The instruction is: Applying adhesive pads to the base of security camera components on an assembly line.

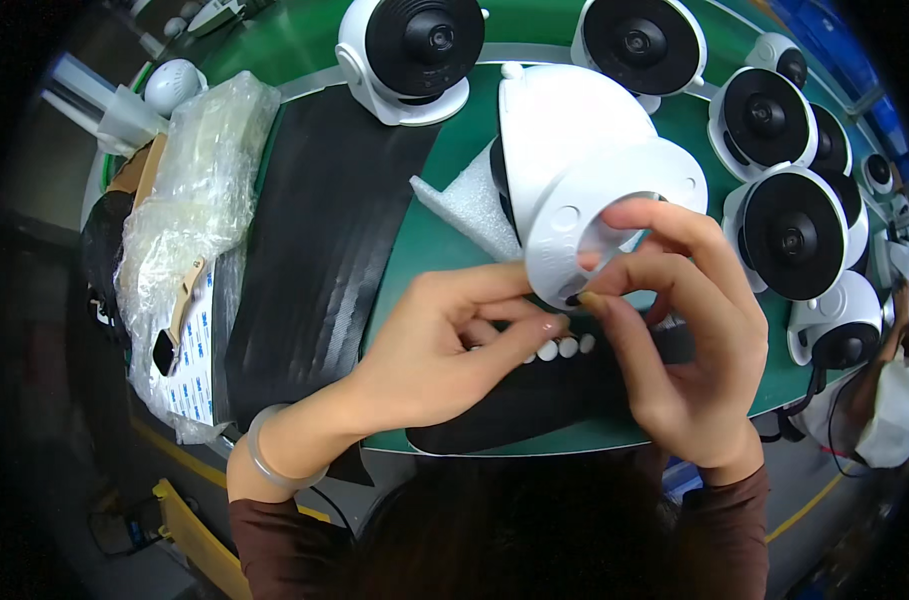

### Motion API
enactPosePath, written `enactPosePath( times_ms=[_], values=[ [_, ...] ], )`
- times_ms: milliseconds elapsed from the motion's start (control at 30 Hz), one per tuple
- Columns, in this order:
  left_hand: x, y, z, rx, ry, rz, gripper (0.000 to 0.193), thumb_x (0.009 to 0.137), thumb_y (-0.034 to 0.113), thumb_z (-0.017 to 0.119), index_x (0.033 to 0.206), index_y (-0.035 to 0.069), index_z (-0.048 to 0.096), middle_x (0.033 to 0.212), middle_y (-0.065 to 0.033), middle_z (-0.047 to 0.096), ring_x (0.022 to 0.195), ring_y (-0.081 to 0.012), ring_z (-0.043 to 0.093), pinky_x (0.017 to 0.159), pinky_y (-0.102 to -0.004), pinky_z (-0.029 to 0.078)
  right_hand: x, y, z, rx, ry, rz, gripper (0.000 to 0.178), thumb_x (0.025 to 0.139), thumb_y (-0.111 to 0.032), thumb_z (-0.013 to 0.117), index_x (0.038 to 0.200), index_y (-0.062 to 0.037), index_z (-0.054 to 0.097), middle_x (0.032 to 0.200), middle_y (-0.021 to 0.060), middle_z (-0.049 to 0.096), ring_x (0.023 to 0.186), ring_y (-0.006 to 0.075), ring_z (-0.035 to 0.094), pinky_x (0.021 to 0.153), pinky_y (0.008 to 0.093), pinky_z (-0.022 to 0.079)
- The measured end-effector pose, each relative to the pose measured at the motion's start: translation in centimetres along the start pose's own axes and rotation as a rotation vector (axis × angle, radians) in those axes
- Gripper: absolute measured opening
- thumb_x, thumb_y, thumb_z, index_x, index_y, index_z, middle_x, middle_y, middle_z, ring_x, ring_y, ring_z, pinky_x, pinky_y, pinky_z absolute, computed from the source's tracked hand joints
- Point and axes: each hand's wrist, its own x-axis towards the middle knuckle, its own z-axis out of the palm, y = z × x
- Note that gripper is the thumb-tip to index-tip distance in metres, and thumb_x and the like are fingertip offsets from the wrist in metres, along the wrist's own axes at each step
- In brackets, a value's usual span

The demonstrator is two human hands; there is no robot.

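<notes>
A white camera-like device [574,115] lies tipped over on a white foam block [474,212], its ring-shaped base [552,232] turned toward me. My left hand [439,345] is closed at the base's lower left edge, the index finger passing behind the rim and the thumb just below it. With thumb and index finger, my right hand [689,330] pinches a small black piece [573,299] against the base's lower rim. Its other fingers curl over the base's opening. Under my fingertips, several small white round pads [547,350] sit in a row on a black mat [534,410].
Similar devices with black round fronts, such as one upright unit [424,45] and another [794,235], stand at the back and right. A long black mat [319,230] covers the table's left part. Beside it are bubble-wrapped packages [209,170] and a watch [177,320].
</notes>
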Motion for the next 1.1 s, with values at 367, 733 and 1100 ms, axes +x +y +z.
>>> enactPosePath(
  times_ms=[367, 733, 1100],
  values=[
    [0.3, -0.2, 0.9, -0.039, 0.01, 0.113, 0.013, 0.078, 0.0, 0.058, 0.091, -0.004, 0.061, 0.072, -0.0016, 0.06, 0.056, 0.0013, 0.046, 0.045, -0.0125, 0.032, -0.8, 0.3, 0.1, -0.029, 0.011, 0.004, 0.009, 0.065, 0.005, 0.059, 0.072, -0.0006, 0.057, 0.099, 0.0095, 0.054, 0.071, 0.0115, 0.052, 0.058, 0.0193, 0.039],
    [0.1, -0.1, 0.6, 0.013, -0.053, 0.123, 0.015, 0.081, 0.002, 0.053, 0.094, -0.004, 0.059, 0.083, -0.0052, 0.062, 0.07, -0.004, 0.052, 0.054, -0.0175, 0.043, -0.7, 0.3, 0.1, -0.047, -0.014, 0.002, 0.008, 0.066, 0.004, 0.059, 0.072, -0.0004, 0.057, 0.098, 0.0102, 0.054, 0.073, 0.0125, 0.052, 0.059, 0.0203, 0.04],
    [-0.2, -0.1, 0.6, 0.081, -0.025, 0.172, 0.015, 0.081, 0.002, 0.053, 0.093, -0.003, 0.059, 0.077, -0.0033, 0.062, 0.06, -0.0021, 0.05, 0.049, -0.0163, 0.04, -0.9, 0.2, 0.7, 0.032, 0.044, -0.026, 0.016, 0.066, 0.01, 0.059, 0.075, -0.0003, 0.05, 0.099, 0.011, 0.051, 0.072, 0.0114, 0.052, 0.063, 0.0194, 0.041]
  ],
)
